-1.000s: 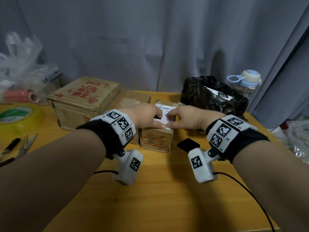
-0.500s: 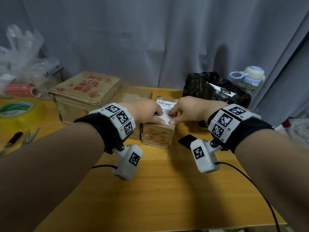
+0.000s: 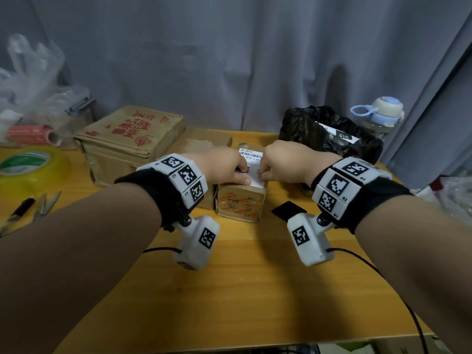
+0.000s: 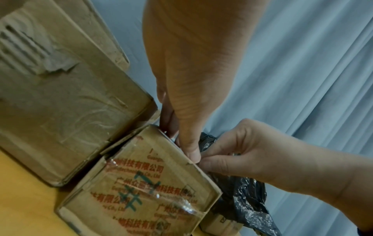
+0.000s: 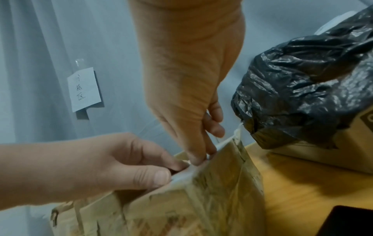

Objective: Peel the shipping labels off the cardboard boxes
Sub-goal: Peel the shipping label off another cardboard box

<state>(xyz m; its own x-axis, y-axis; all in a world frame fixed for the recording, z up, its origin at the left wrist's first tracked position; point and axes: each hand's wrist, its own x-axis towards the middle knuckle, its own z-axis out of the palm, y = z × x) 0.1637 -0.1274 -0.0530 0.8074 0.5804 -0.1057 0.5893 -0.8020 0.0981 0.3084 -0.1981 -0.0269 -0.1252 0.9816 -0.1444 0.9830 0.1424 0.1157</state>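
Observation:
A small cardboard box [image 3: 240, 204] with red print stands mid-table, and a white shipping label [image 3: 251, 159] with a barcode lies on its top. My left hand [image 3: 242, 175] holds the box top from the left, fingers curled and thumb lying along the near edge. My right hand [image 3: 263, 175] comes in from the right and pinches the label's near right part with curled fingers. In the right wrist view the label edge [image 5: 226, 142] stands slightly raised off the box [image 5: 191, 199] beside my right fingers [image 5: 214, 127]. The left wrist view shows the box front [image 4: 141, 183] under both thumbs.
A larger box with red print [image 3: 130, 139] and a flat box [image 3: 204, 141] sit behind on the left. A black bag [image 3: 329, 134] and a bottle [image 3: 380, 113] are at the back right. A tape roll [image 3: 28, 164], scissors [image 3: 48, 203] and a black card [image 3: 288, 210] also lie on the table.
My right fingers have moved from the label's near edge further onto it and curled tighter. My left hand stays on the box. The head view has shifted slightly.

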